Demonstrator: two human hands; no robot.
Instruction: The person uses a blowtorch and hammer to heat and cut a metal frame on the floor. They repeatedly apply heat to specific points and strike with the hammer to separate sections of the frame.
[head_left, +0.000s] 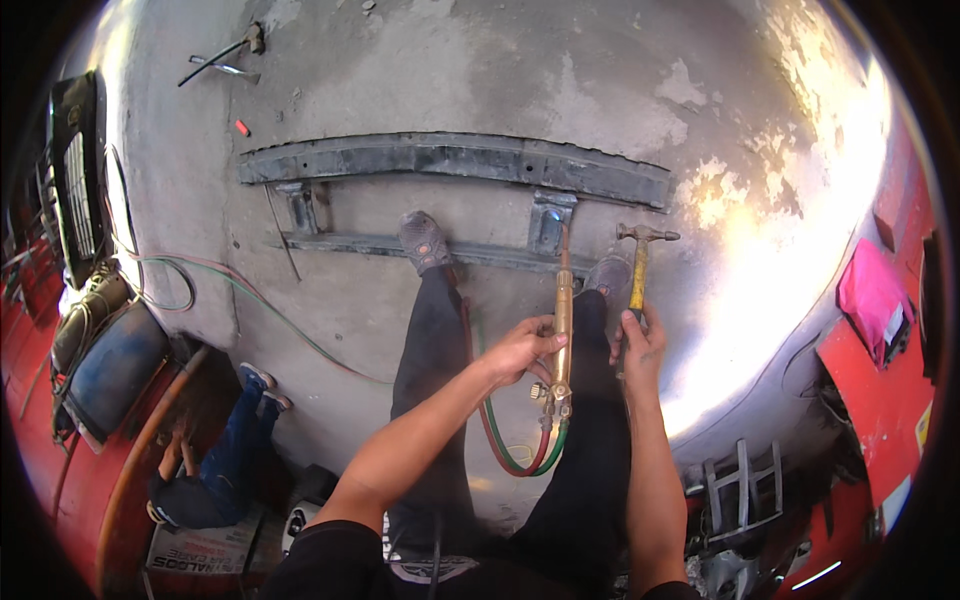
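My left hand (527, 350) is closed round the brass body of a gas torch (563, 320), with red and green hoses looping from its lower end. A small bluish flame shows at the torch tip, by the bracket (549, 222) on the right part of a dark metal bumper beam (450, 158). The beam lies on the concrete floor. My right hand (638, 345) grips a hammer (639, 265) by its yellow and black handle, head up, just right of my right shoe. My left shoe (424, 241) rests on the beam's lower rail.
A second hammer (230, 52) and a small red piece (242, 128) lie far left. Green and red hoses (250, 288) cross the floor to a blue tank (118, 360). Another person (215, 465) sits at lower left. A metal frame (744, 490) stands lower right, below a pink cloth (873, 295).
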